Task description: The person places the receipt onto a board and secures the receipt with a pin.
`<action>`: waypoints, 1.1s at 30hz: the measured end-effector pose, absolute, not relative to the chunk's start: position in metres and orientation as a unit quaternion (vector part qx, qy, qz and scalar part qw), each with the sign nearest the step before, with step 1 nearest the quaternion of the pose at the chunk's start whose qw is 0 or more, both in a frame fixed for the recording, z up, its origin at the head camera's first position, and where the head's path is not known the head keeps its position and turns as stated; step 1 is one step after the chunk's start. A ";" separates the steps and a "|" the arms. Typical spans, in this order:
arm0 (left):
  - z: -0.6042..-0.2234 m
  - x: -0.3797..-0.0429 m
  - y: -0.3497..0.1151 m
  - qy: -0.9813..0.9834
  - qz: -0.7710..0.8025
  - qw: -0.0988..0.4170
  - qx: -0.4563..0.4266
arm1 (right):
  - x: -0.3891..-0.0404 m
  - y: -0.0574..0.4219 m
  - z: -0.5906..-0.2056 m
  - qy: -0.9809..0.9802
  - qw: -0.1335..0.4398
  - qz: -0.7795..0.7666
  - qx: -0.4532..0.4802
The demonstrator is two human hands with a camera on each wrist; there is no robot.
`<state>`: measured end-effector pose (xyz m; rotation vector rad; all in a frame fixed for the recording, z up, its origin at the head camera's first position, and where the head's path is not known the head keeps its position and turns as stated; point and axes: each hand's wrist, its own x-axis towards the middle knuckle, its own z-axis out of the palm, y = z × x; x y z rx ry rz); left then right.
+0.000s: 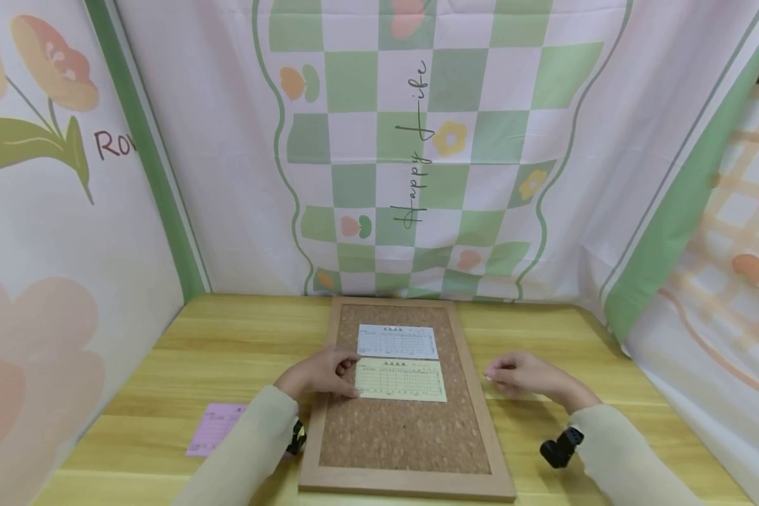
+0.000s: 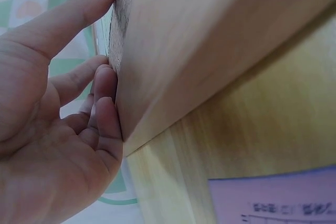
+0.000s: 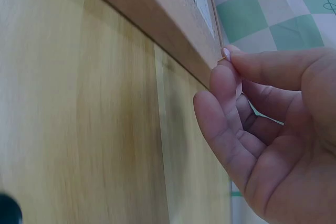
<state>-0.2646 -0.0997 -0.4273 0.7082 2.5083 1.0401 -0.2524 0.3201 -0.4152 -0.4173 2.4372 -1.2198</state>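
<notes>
A framed cork board [image 1: 405, 439] lies flat, bearing a pale blue printed form [image 1: 398, 341] and, just below it, a pale yellow one [image 1: 401, 383]. At the yellow form's left edge, my left hand [image 1: 316, 374] presses with thumb and index fingertip spread to its two corners; the other fingers are bent by the frame. My right hand [image 1: 525, 376] hovers right of the board and pinches a small push pin [image 3: 226, 54] between thumb and index finger. The pin has a whitish-pink head and a gold-coloured point.
A pink printed form [image 1: 211, 429] lies on the wooden table [image 1: 145, 422] left of the board, partly hidden by the left sleeve. Behind the table hangs a green-and-white checked curtain [image 1: 405, 140]. Each wrist bears a small black camera.
</notes>
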 end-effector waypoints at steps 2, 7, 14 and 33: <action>-0.428 -0.265 -0.099 0.881 0.366 0.167 0.247 | -0.254 0.317 -0.415 0.866 0.190 -0.435 -0.154; -0.428 -0.266 -0.099 0.880 0.371 0.168 0.244 | -0.255 0.309 -0.413 0.861 0.191 -0.441 -0.163; -0.428 -0.266 -0.099 0.882 0.367 0.166 0.246 | -0.259 0.296 -0.410 0.866 0.181 -0.432 -0.174; -0.430 -0.270 -0.098 0.882 0.368 0.173 0.239 | -0.269 0.272 -0.407 0.839 0.194 -0.482 -0.163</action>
